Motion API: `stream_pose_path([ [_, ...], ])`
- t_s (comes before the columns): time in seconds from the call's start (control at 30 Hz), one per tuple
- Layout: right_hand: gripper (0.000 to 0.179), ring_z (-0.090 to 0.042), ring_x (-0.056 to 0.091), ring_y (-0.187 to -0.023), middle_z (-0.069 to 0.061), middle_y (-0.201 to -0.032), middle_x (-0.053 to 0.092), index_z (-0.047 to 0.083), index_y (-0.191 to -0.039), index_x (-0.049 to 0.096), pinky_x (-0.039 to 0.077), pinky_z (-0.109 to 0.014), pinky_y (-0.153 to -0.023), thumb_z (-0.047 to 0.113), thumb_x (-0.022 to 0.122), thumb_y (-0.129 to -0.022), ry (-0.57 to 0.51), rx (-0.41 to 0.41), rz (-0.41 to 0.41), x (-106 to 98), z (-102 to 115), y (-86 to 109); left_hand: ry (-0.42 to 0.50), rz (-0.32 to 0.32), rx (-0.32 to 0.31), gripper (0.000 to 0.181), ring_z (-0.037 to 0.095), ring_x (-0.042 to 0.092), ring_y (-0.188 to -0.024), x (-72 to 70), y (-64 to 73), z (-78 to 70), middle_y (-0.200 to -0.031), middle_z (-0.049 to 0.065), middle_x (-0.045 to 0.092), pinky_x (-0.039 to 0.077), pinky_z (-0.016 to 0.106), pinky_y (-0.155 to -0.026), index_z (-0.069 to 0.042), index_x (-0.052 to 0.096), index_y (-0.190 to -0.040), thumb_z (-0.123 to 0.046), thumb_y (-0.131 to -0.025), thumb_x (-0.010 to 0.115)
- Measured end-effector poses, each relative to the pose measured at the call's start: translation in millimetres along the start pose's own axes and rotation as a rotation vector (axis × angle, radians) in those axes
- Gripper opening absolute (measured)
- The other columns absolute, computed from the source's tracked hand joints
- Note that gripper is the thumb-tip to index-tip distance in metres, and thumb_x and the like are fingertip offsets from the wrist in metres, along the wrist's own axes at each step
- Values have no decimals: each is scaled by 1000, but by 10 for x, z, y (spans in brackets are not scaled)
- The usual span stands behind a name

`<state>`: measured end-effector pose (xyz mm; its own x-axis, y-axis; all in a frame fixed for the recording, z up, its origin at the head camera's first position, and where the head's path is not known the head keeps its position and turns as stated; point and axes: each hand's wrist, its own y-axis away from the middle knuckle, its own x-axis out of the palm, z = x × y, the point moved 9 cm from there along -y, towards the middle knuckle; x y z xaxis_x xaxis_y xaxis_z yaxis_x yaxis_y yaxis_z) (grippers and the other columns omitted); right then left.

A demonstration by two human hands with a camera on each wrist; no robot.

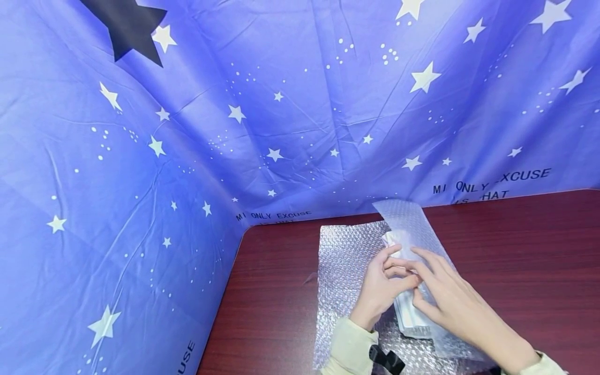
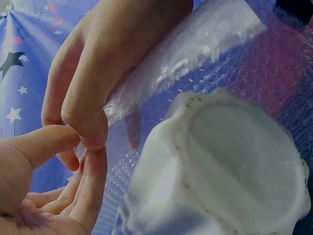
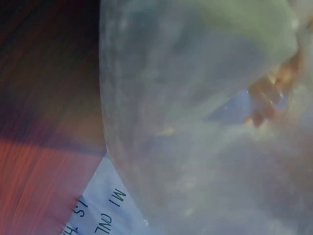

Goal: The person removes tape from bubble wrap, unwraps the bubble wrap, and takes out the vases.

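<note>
A white fluted vase (image 1: 408,312) lies on its side on a sheet of bubble wrap (image 1: 344,276). Its round scalloped base (image 2: 239,161) faces the left wrist camera. The right part of the bubble wrap stands up as a flap (image 1: 412,216) beside the vase. Above the vase my left hand (image 1: 380,289) and right hand (image 1: 452,297) meet at the fingertips. My right thumb and fingers pinch the flap's edge. The left thumb and fingers close on the same spot, where a thin clear edge shows. In the right wrist view the hazy wrap covers most of the picture, with blurred fingers (image 3: 266,95) behind it.
The dark red wooden table (image 1: 272,291) extends to both sides of the wrap. Blue cloth with white stars (image 1: 300,114) hangs behind and at the left. A black clip-like device (image 1: 386,359) sits at my left cuff.
</note>
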<state>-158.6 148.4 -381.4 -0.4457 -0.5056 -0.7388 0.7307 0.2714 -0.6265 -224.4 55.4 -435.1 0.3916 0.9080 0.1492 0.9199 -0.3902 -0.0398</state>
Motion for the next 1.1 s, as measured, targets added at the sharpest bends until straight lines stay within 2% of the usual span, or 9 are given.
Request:
stream_pose_path([
  [0.27,50,-32,52,-119,-17,-139,51,7,-122,60,54,-44,-69,14,66,-73,17,15,21,-18,-14,25,7,3,-4,68,5,68,-84,31,-3,-8,-104,-4,72,57,17,-75,-9,52,-140,6,-78,76],
  [0.5,50,-30,50,-121,-15,-139,51,7,-122,60,52,-45,-78,14,67,-73,15,35,20,-29,-59,60,14,24,-1,68,5,68,-84,54,-4,-4,-106,-3,72,58,18,-77,-8,51,-141,5,-80,75],
  [0.77,51,-30,50,-121,-16,-140,50,7,-125,59,51,-46,-78,10,67,-75,-5,74,32,-32,-131,104,-26,27,2,64,4,69,-87,53,-3,-4,-108,-5,71,57,18,-77,-8,53,-139,2,-80,76],
  [0.87,50,-29,50,-120,-16,-140,50,7,-124,58,48,-41,-81,9,67,-75,-8,85,25,-44,-171,125,-51,21,1,61,4,68,-88,30,-8,7,-109,-4,71,56,18,-78,-9,56,-137,-1,-81,77],
  [0.97,48,-30,49,-120,-16,-139,50,6,-121,58,42,-27,-90,9,68,-74,-12,84,13,-60,-205,145,-74,15,2,58,4,68,-89,-7,-10,15,-111,-2,71,57,18,-77,-10,58,-136,-3,-81,77],
  [1.1,46,-29,48,-120,-15,-140,50,6,-121,58,40,-26,-92,8,67,-76,-13,89,12,-76,-253,174,-107,9,18,54,5,68,-91,-67,-10,30,-111,-2,71,57,19,-75,-11,60,-134,-6,-83,77],
])
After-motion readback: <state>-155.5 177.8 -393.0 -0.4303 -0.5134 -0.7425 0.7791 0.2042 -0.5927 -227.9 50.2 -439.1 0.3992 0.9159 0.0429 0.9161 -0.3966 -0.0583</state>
